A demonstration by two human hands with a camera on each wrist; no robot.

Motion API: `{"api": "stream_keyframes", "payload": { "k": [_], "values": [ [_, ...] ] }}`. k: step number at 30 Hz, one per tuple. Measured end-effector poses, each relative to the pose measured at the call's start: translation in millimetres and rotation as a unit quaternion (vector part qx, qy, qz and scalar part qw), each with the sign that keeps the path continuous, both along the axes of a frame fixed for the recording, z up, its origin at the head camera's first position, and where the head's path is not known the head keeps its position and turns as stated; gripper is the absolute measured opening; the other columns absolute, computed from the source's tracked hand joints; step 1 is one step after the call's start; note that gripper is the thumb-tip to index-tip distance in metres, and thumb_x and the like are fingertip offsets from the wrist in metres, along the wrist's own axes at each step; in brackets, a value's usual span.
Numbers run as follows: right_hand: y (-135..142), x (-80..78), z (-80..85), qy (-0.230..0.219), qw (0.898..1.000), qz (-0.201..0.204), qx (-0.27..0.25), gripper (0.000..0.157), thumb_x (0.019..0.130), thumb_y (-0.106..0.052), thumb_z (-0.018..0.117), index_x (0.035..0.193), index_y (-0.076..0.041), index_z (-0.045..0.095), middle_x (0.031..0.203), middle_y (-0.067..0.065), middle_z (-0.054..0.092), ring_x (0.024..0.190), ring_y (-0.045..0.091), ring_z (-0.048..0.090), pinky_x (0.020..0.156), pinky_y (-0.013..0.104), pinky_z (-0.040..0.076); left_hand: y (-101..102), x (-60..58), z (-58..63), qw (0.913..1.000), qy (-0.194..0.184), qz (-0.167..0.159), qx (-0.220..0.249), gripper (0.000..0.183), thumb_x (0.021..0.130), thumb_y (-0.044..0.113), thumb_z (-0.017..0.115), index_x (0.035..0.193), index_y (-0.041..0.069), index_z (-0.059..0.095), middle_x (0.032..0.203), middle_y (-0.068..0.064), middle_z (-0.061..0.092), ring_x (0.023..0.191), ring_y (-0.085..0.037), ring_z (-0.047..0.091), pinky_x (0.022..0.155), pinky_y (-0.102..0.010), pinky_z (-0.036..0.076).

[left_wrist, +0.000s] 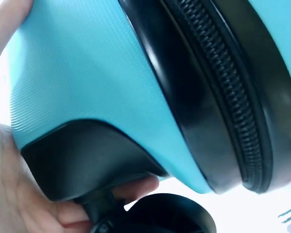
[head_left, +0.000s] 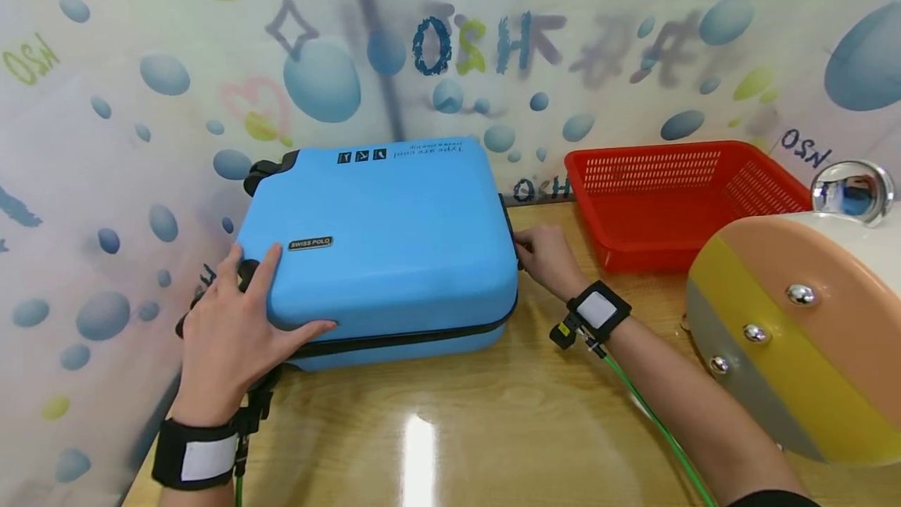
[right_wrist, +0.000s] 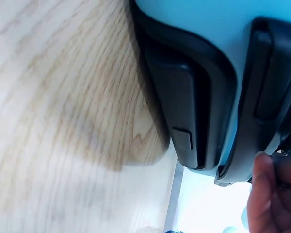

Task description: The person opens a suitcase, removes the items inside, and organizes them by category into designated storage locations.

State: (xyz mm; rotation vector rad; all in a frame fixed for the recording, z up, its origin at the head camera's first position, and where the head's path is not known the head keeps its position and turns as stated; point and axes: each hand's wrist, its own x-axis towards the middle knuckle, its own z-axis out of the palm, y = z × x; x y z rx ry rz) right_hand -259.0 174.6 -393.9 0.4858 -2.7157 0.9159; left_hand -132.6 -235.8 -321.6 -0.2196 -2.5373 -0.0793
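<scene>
Which part of the blue hard-shell suitcase [head_left: 387, 210] my right grip [head_left: 549, 257] pinches, I can't tell (fingertips partly hidden); the white drum-like object with a striped panel [head_left: 788, 358] is cut off.

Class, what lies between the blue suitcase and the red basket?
In the head view, the right hand and a bare strip of table lie between the blue suitcase and red basket.

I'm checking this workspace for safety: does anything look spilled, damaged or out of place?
Nothing stands out. The blue suitcase shows no visible dent or crack, the red basket sits upright, and no spill shows on the visible wooden table.
</scene>
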Motion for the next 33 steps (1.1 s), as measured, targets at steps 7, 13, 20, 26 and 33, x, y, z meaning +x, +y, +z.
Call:
{"api": "stream_keyframes", "payload": {
  "k": [7, 13, 20, 26, 33],
  "values": [
    [-1.5, 4.5, -0.7, 0.012, 1.0, -0.006, -0.003, 0.021, 0.096, -0.009, 0.061, 0.109, -0.001, 0.075, 0.082, 0.012, 0.075, 0.067, 0.019, 0.065, 0.06, 0.03, 0.052, 3.5, 4.3, -5.3, 0.9994, 0.033, 0.004, 0.006, 0.122, 0.046, 0.078, 0.078, 0.148, 0.019, 0.047, 0.141, -0.036, 0.046, 0.091, -0.057, 0.061, 0.048, -0.055, 0.045],
    [0.1, 5.6, -0.9, 0.007, 1.0, -0.012, 0.005, 0.02, 0.096, -0.01, 0.061, 0.107, -0.004, 0.077, 0.081, 0.011, 0.074, 0.064, 0.019, 0.06, 0.058, 0.027, 0.046, 12.6, 9.2, -6.9, 0.9987, 0.045, 0.023, -0.002, 0.124, 0.046, 0.083, 0.074, 0.148, 0.019, 0.048, 0.138, -0.036, 0.048, 0.087, -0.056, 0.062, 0.043, -0.053, 0.044],
    [2.1, 12.1, -2.3, -0.002, 1.0, -0.004, -0.006, 0.018, 0.096, -0.008, 0.062, 0.102, -0.004, 0.078, 0.078, 0.01, 0.074, 0.064, 0.018, 0.06, 0.059, 0.027, 0.048, 22.9, 17.9, -10.2, 0.9977, 0.049, 0.045, -0.002, 0.125, 0.045, 0.082, 0.076, 0.148, 0.017, 0.047, 0.137, -0.038, 0.048, 0.084, -0.055, 0.064, 0.049, -0.058, 0.048],
    [3.5, 15.9, -3.8, 0.014, 1.0, 0.004, -0.006, 0.016, 0.094, -0.007, 0.063, 0.095, -0.004, 0.078, 0.074, 0.008, 0.073, 0.062, 0.016, 0.06, 0.058, 0.026, 0.047, 30.2, 24.5, -11.0, 0.9968, 0.052, 0.061, 0.005, 0.126, 0.044, 0.08, 0.078, 0.148, 0.016, 0.046, 0.136, -0.039, 0.048, 0.083, -0.057, 0.063, 0.051, -0.061, 0.049],
    [4.4, 15.9, -4.7, 0.036, 0.999, -0.011, 0.005, 0.017, 0.094, -0.006, 0.063, 0.085, -0.004, 0.077, 0.067, 0.007, 0.068, 0.061, 0.018, 0.056, 0.058, 0.027, 0.043, 42.8, 31.0, -9.6, 0.9955, 0.053, 0.078, 0.003, 0.125, 0.047, 0.081, 0.077, 0.147, 0.014, 0.046, 0.136, -0.04, 0.046, 0.094, -0.058, 0.063, 0.056, -0.064, 0.05]
  ]
}}
